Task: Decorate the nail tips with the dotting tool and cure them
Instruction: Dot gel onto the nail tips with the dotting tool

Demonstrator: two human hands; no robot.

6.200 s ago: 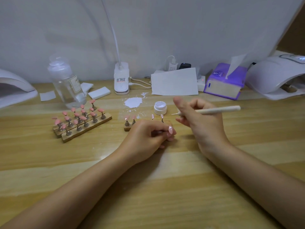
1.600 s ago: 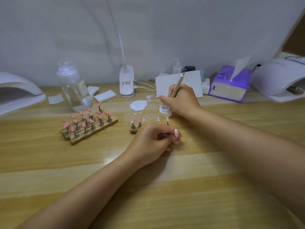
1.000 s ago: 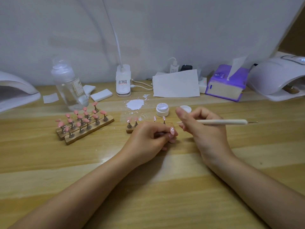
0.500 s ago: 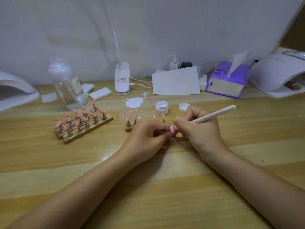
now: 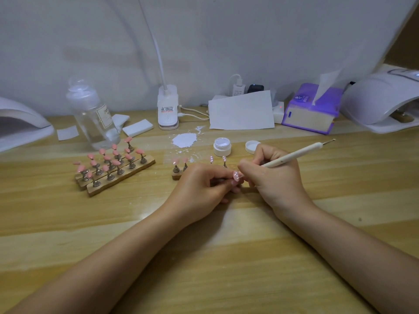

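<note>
Our hands meet over the worktop (image 5: 226, 257), almost touching. Our left hand (image 5: 199, 191) pinches a small stand bearing a pink nail tip (image 5: 236, 176), its fingers curled round the stem. Our right hand (image 5: 274, 177) grips the dotting tool (image 5: 292, 157) like a pen, with the working end at the nail tip; whether it touches we cannot tell. Just behind our hands stands a short wooden holder (image 5: 175, 175) with more tips, and beyond it an open white gel jar (image 5: 222, 146) beside its lid (image 5: 252, 146). To the left sit rows of pink tips (image 5: 113, 164) on wooden strips. A curing lamp (image 5: 383, 103) stands at far right.
</note>
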